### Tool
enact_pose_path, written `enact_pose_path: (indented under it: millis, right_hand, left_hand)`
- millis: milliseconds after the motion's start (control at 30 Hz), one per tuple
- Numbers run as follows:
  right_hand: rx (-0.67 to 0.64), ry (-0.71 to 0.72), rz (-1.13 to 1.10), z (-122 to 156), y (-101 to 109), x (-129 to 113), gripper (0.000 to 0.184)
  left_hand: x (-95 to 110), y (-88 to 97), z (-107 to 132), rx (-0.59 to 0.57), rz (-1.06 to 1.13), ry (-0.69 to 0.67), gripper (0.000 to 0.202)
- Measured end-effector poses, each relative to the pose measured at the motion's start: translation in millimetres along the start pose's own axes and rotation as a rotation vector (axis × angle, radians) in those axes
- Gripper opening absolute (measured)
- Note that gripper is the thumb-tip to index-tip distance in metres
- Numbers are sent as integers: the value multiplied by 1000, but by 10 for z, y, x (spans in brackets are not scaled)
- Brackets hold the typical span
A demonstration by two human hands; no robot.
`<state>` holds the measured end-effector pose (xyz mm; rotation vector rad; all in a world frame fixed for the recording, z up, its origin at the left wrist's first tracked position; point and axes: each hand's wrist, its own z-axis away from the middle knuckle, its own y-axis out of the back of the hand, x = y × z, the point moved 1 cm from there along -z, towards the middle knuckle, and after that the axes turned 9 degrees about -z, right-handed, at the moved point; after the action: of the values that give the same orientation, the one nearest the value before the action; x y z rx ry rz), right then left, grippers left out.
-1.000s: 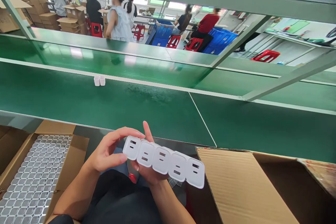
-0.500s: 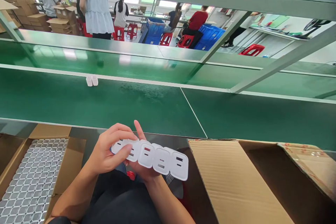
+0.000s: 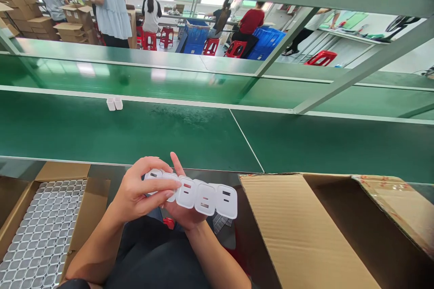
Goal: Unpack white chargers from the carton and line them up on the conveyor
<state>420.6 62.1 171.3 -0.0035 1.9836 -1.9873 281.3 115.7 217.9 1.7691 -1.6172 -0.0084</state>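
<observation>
A row of several white plastic charger housings (image 3: 205,198), each face cut with a wide and a narrow slot, lies across my right hand (image 3: 187,217). That palm is turned up under the row, with one finger sticking out beyond the far side. My left hand (image 3: 140,189) closes over the row's left end, fingers and thumb on the housings there, partly hiding them. The fingers of my right hand are mostly hidden beneath. At left, an open carton (image 3: 76,230) holds many similar square, hollow white pieces (image 3: 40,226) in tight rows.
A green bench surface (image 3: 135,131) runs across in front, with two small white housings (image 3: 114,103) near its back rail. A large open cardboard box (image 3: 288,226) stands at right. Metal frame bars (image 3: 359,65) cross above. Several people, red stools (image 3: 149,40) and blue crates (image 3: 196,36) are beyond.
The fingers of my left hand have shifted along the row, the index finger now reaching farther right. The row is tilted slightly differently. The view has moved a little.
</observation>
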Motion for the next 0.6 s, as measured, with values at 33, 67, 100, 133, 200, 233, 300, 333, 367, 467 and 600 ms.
enact_pose_path:
  millis: [33,67,100,133,200,233,300,333,367,467,600]
  right_hand:
    - [3,11,-10,0,-3,-6,79]
    - [8,23,-22,0,-6,-13,78]
    - [11,36,-33,-1,-10,-20,77]
    - [12,49,-42,-2,-16,-26,76]
    - [7,62,-49,-3,-26,-33,76]
    - [4,61,-45,-4,-30,-32,76]
    - [6,61,-31,-5,-31,-27,79]
    - [11,60,-24,-6,-28,-22,81]
    - [16,61,-18,-7,-24,-17,83]
    - [38,75,-16,-14,-3,-3,85]
    - [81,72,-23,-32,42,27,76]
  left_hand:
    - [-2,1,-3,-5,3,-26,18]
    - [-3,2,-5,-10,8,-53,17]
    - [-2,5,-5,-15,10,-75,15]
    - [-1,9,-3,-22,11,-92,13]
    - [0,20,1,-37,7,-110,11]
    - [0,26,4,-41,7,-116,11]
    - [-3,39,5,-43,18,-124,11]
    - [-4,44,4,-43,26,-128,11]
    - [-4,48,2,-41,32,-132,10]
    - [10,46,-5,-46,9,-147,10]
    - [75,18,-8,-34,-152,-189,17]
